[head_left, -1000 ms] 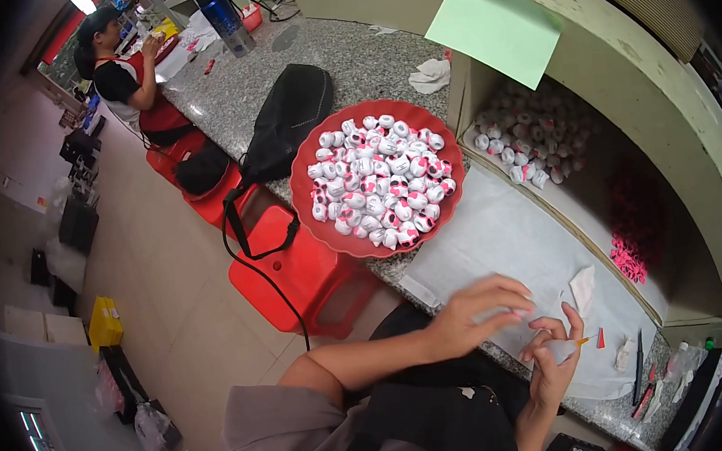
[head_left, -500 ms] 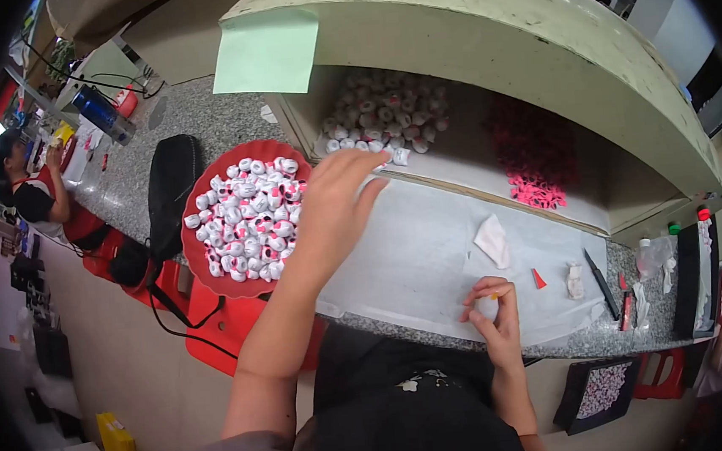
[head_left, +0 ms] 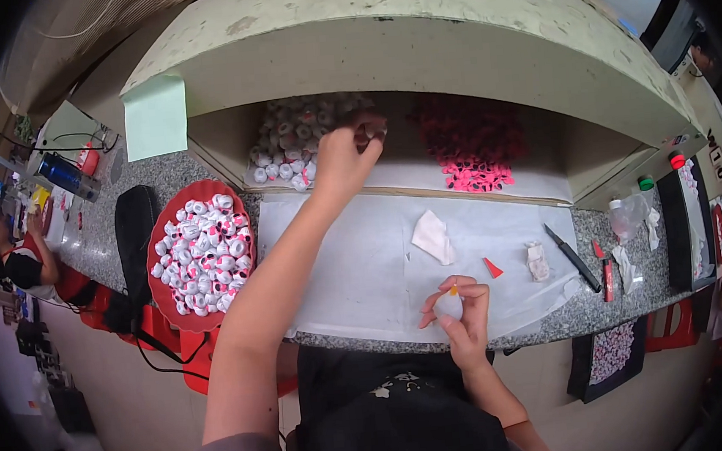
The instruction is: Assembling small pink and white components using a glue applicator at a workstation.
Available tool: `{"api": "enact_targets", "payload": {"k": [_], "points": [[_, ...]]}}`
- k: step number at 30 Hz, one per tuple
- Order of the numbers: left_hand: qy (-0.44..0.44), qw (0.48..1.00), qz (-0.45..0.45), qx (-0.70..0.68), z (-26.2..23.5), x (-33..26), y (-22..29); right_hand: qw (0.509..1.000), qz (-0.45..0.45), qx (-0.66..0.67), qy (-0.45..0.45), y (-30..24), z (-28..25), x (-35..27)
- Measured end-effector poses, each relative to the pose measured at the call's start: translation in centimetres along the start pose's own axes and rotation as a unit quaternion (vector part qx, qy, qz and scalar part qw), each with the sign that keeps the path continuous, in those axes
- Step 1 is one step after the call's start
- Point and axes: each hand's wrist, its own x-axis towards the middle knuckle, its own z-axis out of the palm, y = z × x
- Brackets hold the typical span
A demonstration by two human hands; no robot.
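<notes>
My left hand (head_left: 345, 157) reaches into the shelf box, over the right side of a heap of small white rounded pieces (head_left: 283, 157). Its fingers are curled together in shadow, and what they pinch is unclear. Above the near edge of the white paper sheet (head_left: 339, 270), my right hand (head_left: 466, 329) grips a small white rounded piece (head_left: 448, 306) with a yellow-orange spot at its top. Small pink pieces with dark spots (head_left: 477, 174) lie heaped further right in the box. To the left, a red scalloped bowl (head_left: 159, 285) holds many white-and-pink pieces.
On the paper lie a white cloth scrap (head_left: 433, 237), a red triangular scrap (head_left: 492, 268) and a crumpled whitish piece (head_left: 538, 262). A dark knife (head_left: 577, 261) and a red stick (head_left: 608, 281) lie right. A black pouch (head_left: 134, 235) sits left of the bowl. Another person (head_left: 20, 256) sits far left.
My left hand has moved from beside the bowl, rightward and deeper into the shelf box, and its fingers have curled. My right hand still holds the white piece. The view has shifted.
</notes>
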Motion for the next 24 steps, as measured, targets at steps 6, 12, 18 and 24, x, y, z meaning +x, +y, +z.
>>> {"api": "enact_targets", "payload": {"k": [6,12,18,24], "points": [[-0.030,0.898,-0.158,-0.408,-0.9,-12.2,4.6,0.993,0.022,-0.048,0.106,-3.8,0.0,1.2],[0.006,0.878,-0.154,-0.453,1.1,-16.9,3.9,0.985,-0.050,-0.006,0.164,-5.0,1.1,1.7],[0.002,0.822,-0.185,-0.539,1.4,-18.1,5.0,0.954,-0.209,-0.203,0.074,-4.9,2.2,0.3],[0.000,0.815,-0.176,-0.552,1.1,-18.5,5.3,0.926,-0.247,-0.284,0.017,-5.3,3.2,-0.7]]}}
